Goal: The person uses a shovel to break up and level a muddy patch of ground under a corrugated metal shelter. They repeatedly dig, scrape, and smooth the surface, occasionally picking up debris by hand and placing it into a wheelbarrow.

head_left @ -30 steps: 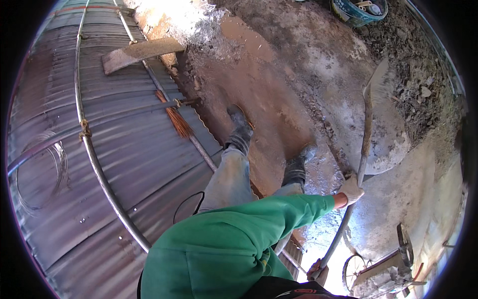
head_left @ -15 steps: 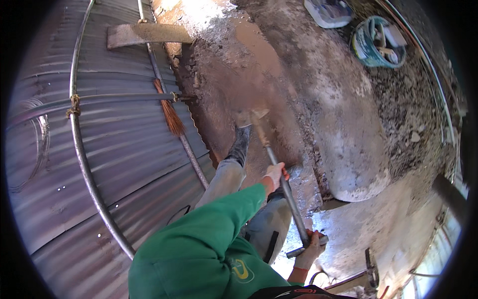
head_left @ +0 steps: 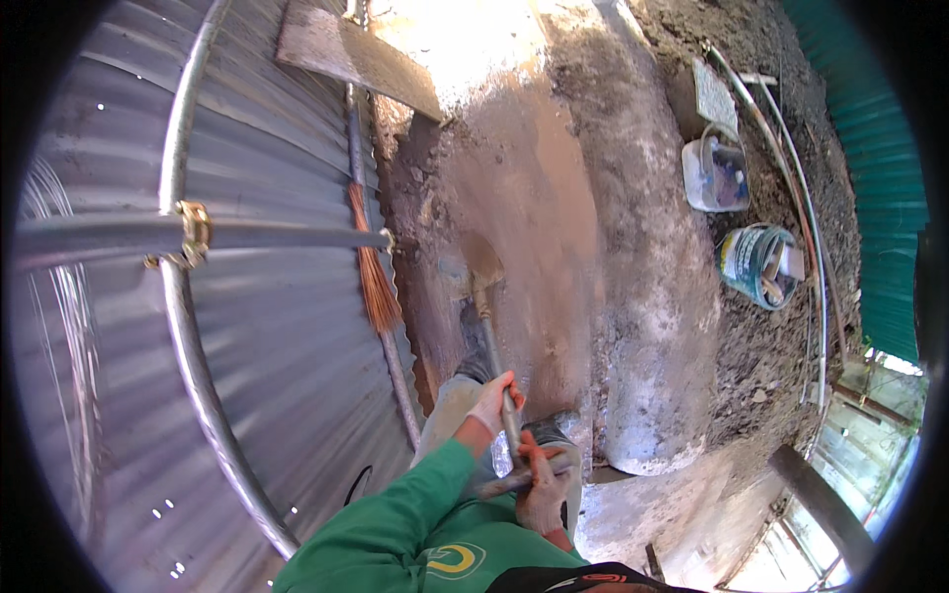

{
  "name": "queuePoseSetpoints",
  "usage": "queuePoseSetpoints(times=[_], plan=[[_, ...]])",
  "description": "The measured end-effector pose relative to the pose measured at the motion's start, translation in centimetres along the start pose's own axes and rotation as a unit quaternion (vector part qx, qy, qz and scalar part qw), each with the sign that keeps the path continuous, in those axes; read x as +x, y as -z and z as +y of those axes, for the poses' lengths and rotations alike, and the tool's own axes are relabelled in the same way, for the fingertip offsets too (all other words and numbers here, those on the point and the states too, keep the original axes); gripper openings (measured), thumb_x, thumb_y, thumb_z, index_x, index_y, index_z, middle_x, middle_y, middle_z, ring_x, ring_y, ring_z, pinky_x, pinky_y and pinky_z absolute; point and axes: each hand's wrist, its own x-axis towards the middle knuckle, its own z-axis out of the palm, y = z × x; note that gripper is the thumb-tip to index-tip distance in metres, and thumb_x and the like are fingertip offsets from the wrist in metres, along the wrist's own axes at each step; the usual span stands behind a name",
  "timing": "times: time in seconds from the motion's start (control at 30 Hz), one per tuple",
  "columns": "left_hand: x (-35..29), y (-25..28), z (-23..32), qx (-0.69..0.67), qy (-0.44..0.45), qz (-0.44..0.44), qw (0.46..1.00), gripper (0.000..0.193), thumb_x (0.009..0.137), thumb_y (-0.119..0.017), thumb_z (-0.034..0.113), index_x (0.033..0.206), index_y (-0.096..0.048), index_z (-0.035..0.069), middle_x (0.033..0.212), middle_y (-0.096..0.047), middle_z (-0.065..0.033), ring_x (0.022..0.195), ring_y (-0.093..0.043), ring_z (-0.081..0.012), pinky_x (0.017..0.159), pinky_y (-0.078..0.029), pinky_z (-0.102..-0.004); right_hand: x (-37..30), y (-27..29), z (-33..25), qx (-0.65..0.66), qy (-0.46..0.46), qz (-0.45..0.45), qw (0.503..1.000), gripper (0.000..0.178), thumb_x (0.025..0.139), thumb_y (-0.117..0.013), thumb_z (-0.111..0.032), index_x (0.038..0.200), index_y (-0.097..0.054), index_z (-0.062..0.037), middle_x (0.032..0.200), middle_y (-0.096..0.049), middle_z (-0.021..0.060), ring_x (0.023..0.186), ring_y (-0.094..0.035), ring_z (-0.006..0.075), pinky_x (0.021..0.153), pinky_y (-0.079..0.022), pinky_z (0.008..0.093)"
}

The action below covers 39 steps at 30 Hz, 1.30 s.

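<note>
Both my hands hold a long-handled shovel [head_left: 499, 361]. My left hand [head_left: 488, 403] is wrapped round the middle of its shaft, below a green sleeve. Nearer my body, my right hand [head_left: 542, 486] grips the crossbar at the top of the handle. The mud-coloured blade [head_left: 482, 259] is low over the wet brown ground, just ahead of my left boot [head_left: 474, 341]. Mud blends with the blade, so its edge is hard to make out.
Corrugated metal sheeting [head_left: 287, 395] with a pipe frame [head_left: 193, 371] stands at left, a straw broom [head_left: 376, 287] tucked there. A plank [head_left: 361, 59] juts out beyond. At right are a pale concrete slab [head_left: 657, 415], a tool bucket [head_left: 761, 265] and a white container [head_left: 714, 176].
The view has shifted, bringing more of the right side in. My hands have come closer together on the shovel, and its blade has moved left, beside my boot's front.
</note>
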Motion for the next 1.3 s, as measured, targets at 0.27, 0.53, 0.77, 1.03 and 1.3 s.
queuePoseSetpoints(times=[0.27,0.53,0.77,1.03,1.3], plan=[[-22.2,-3.0,12.9,-0.151,-0.088,-0.146,0.974,0.058,0.103,-0.057,0.053,0.136,-0.057,0.006,0.118,-0.064,-0.0192,0.115,-0.062,-0.0391,0.100,-0.053,-0.0475,-0.4,-14.4,-2.3,-0.206,-0.037,-0.332,0.920,0.030,0.094,-0.073,-0.007,0.121,-0.063,-0.0002,0.128,-0.069,0.0105,0.130,-0.056,0.0174,0.108,-0.045,0.0331],[-30.2,-9.6,15.8,-0.253,-0.321,-0.066,0.911,0.061,0.098,-0.059,0.063,0.128,-0.058,0.010,0.123,-0.064,-0.0140,0.117,-0.063,-0.0329,0.101,-0.051,-0.0525,1.3,-28.0,-5.3,-0.353,0.009,-0.483,0.801,0.035,0.091,-0.080,-0.019,0.120,-0.068,-0.0032,0.141,-0.061,0.0106,0.122,-0.060,0.0166,0.105,-0.048,0.0335],[-24.3,-16.1,20.5,-0.267,-0.407,0.145,0.861,0.027,0.092,-0.058,0.015,0.119,-0.059,0.018,0.103,-0.064,-0.0057,0.088,-0.067,-0.0293,0.080,-0.058,-0.0427,13.3,-33.3,-15.8,-0.436,-0.071,-0.632,0.637,0.050,0.089,-0.083,-0.026,0.128,-0.065,-0.0009,0.126,-0.069,0.0111,0.108,-0.067,0.0177,0.095,-0.055,0.0325],[-26.6,-19.0,24.1,-0.152,-0.477,0.364,0.785,0.055,0.086,-0.064,0.010,0.140,-0.053,0.011,0.134,-0.057,-0.0066,0.109,-0.062,-0.0241,0.084,-0.053,-0.0424,25.0,-48.6,-29.2,-0.611,0.204,-0.558,0.524,0.045,0.089,-0.077,-0.031,0.123,-0.067,-0.0027,0.106,-0.075,0.0139,0.099,-0.073,0.0281,0.090,-0.057,0.0388],[-27.3,-20.4,30.4,-0.075,-0.499,0.488,0.712,0.082,0.091,-0.064,-0.001,0.162,-0.025,0.011,0.149,-0.052,-0.0099,0.120,-0.062,-0.0264,0.093,-0.052,-0.0389,26.5,-64.4,-28.7,-0.698,0.199,-0.578,0.374,0.048,0.091,-0.078,-0.033,0.126,-0.066,-0.0025,0.117,-0.074,0.0142,0.110,-0.072,0.0252,0.095,-0.057,0.0362]])
